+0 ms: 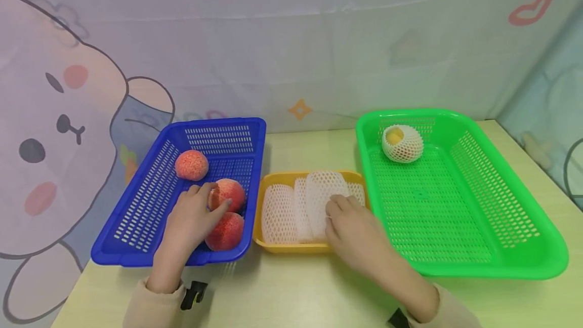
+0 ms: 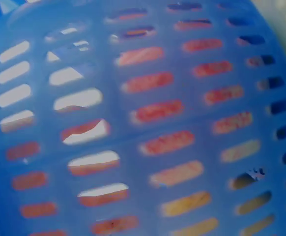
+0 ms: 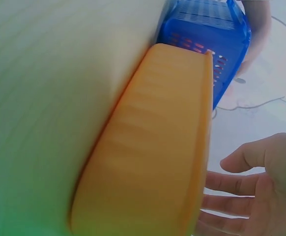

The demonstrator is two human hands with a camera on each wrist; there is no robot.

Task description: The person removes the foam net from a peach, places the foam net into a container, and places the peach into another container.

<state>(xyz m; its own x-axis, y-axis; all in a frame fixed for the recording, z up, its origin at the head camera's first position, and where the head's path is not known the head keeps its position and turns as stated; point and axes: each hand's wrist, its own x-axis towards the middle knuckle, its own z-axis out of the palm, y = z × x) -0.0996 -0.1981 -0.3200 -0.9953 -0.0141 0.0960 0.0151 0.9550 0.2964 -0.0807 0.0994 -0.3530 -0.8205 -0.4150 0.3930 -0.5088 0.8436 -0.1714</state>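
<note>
The left hand (image 1: 193,219) curls around the middle peach (image 1: 227,194) in the blue basket (image 1: 136,216), thumb on its right flank; a second peach (image 1: 225,232) touches at 6 o'clock, a third (image 1: 192,164) sits apart at 10. Peaches likely bruise, so a gentle whole-palm hold suits. The right hand (image 1: 352,224) lies on the foam nets (image 1: 291,206) in the yellow tray (image 1: 264,183); whether it pinches one, I cannot tell. Nets look light and floppy. Basket walls hem the lift; straight up is free. At 2 o'clock, the green basket (image 1: 478,206) holds one netted fruit (image 1: 403,142).
</note>
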